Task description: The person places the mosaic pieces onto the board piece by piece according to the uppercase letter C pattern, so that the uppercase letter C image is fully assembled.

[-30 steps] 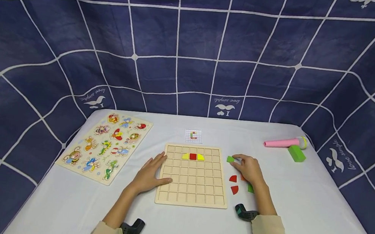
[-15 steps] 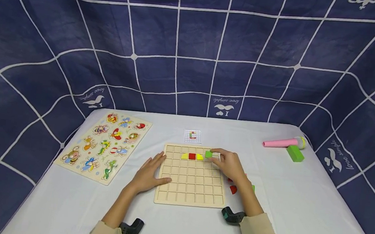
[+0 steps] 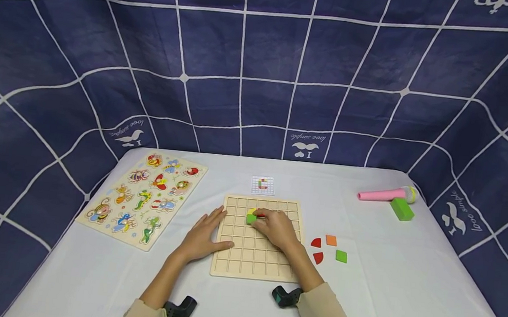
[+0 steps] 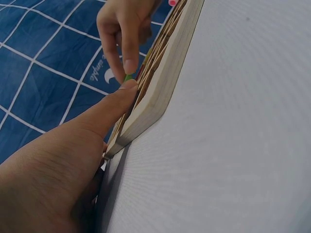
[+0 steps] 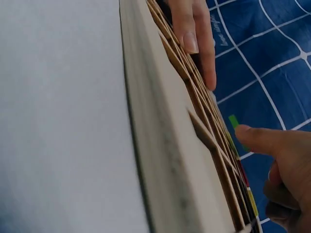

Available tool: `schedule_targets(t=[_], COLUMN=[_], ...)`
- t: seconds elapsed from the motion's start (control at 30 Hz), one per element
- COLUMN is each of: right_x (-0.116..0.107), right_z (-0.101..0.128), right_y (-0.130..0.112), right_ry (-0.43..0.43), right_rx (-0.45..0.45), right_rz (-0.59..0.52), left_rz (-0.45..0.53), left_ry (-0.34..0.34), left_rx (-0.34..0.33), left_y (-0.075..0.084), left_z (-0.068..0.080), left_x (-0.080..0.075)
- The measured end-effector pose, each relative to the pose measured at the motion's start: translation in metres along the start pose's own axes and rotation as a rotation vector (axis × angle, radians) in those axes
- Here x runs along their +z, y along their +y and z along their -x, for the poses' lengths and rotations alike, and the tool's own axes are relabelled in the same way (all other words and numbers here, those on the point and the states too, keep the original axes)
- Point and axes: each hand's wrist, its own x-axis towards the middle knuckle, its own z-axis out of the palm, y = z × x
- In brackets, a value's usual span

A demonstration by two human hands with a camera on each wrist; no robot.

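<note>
In the head view a wooden grid board lies on the table. My right hand is over its upper part and pinches a green square tile, close below a yellow piece in the grid. That hand covers most of the red square and the second yellow piece in the same row. The right wrist view shows the thumb against the green tile's edge. My left hand rests along the board's left edge with fingers spread and the thumb lying over the rim.
Right of the board lie two red quarter-round pieces, an orange square and a green tile. A small pattern card lies behind the board. An insect puzzle is at left; a pink microphone and green block sit far right.
My right hand has picked up the green tile from the table right of the board and carried it left over the grid. The left hand has stayed in place.
</note>
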Motion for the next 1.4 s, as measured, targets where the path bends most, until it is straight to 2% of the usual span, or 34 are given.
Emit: schedule_targets(t=[0.2,0.43,0.57,0.67,0.9,1.17,1.4], right_x=[0.005,0.003,0.000,-0.007,-0.038,-0.091,-0.112], right_z=[0.001,0.002,0.004,0.009,0.030,0.066,0.107], right_y=[0.003,0.004,0.006,0.008,0.020,0.045,0.077], right_ry=[-0.001,-0.021,-0.021,-0.023,-0.009,0.075,0.128], right_rx=[-0.018,0.008,0.010,0.043,0.080,0.105,0.161], right_rz=[0.026,0.025,0.004,-0.040,-0.080,-0.001,0.036], left_rz=[0.004,-0.016,-0.023,-0.017,-0.020,0.003,0.015], left_ry=[-0.016,-0.016,-0.011,-0.010,-0.020,-0.010,-0.013], left_rx=[-0.011,0.002,0.007,0.004,-0.002,-0.019,-0.008], left_y=[0.001,0.003,0.003,0.003,0.004,0.003,0.004], left_z=[0.000,-0.002,-0.003,-0.002,-0.003,0.000,0.000], left_x=[0.000,-0.001,0.000,0.000,0.002,0.001,-0.003])
